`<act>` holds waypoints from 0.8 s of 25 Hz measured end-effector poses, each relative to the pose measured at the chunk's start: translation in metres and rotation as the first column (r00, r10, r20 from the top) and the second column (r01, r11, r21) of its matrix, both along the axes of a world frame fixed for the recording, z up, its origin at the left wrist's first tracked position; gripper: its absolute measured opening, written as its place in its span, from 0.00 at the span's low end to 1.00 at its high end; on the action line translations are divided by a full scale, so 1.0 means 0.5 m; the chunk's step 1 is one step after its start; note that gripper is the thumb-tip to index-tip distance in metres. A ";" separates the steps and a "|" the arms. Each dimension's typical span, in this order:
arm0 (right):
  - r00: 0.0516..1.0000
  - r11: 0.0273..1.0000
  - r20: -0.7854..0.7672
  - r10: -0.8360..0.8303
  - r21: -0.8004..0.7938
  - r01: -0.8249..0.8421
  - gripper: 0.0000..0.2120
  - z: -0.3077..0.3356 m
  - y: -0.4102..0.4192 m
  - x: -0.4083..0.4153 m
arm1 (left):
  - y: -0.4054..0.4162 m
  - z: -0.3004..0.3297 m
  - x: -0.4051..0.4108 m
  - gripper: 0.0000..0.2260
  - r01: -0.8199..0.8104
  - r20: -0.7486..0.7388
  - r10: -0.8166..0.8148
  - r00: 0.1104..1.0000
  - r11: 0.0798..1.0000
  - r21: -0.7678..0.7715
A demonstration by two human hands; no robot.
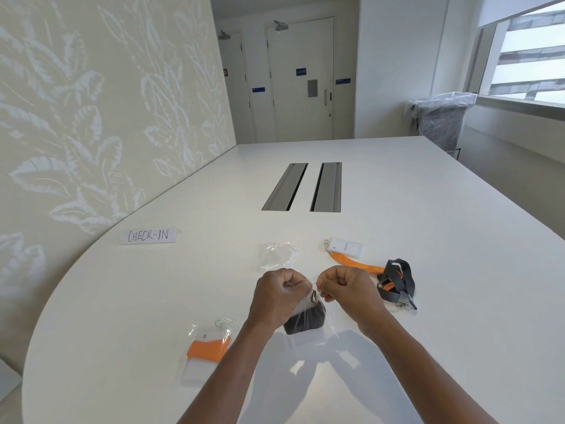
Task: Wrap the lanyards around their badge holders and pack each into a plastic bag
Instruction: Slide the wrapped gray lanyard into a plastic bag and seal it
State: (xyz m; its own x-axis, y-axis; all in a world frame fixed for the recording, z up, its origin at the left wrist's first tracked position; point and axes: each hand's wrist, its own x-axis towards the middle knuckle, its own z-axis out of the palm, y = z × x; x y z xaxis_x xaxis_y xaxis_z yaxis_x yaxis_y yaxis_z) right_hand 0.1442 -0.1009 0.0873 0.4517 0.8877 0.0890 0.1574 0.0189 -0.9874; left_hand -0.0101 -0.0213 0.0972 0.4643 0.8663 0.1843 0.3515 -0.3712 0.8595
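Head view: your left hand (279, 293) and right hand (344, 287) each pinch the top edge of a clear plastic bag (308, 327) above the white table (428, 240); a black-wrapped badge holder (304, 321) sits inside it. A packed orange-lanyard bag (209, 347) lies to the left, an empty bag (275, 255) beyond your hands, and loose lanyards (394, 281) with a badge holder (347, 247) to the right
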 end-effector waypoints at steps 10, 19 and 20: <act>0.973 0.975 -0.064 0.221 -0.003 -0.222 0.02 -0.015 -0.008 -0.010 | 0.008 0.011 -0.017 0.06 0.039 0.086 -0.024 0.996 0.982 -0.183; 0.984 0.988 -0.089 0.152 -0.004 -0.153 0.06 -0.034 0.003 -0.055 | 0.027 -0.007 -0.089 0.06 -0.105 0.188 0.159 0.969 0.958 -0.268; 0.981 0.989 -0.125 0.146 0.004 -0.147 0.07 -0.037 0.004 -0.065 | 0.027 -0.014 -0.106 0.07 -0.128 0.193 0.187 0.963 0.950 -0.283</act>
State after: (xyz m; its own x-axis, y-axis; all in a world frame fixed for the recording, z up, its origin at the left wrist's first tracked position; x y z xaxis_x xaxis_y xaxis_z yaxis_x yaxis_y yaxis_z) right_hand 0.1118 -0.0989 0.0688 0.3239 0.9454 0.0359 0.0292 0.0279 -0.9992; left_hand -0.0633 -0.0077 0.0902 0.2929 0.9560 0.0171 0.1832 -0.0736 0.9803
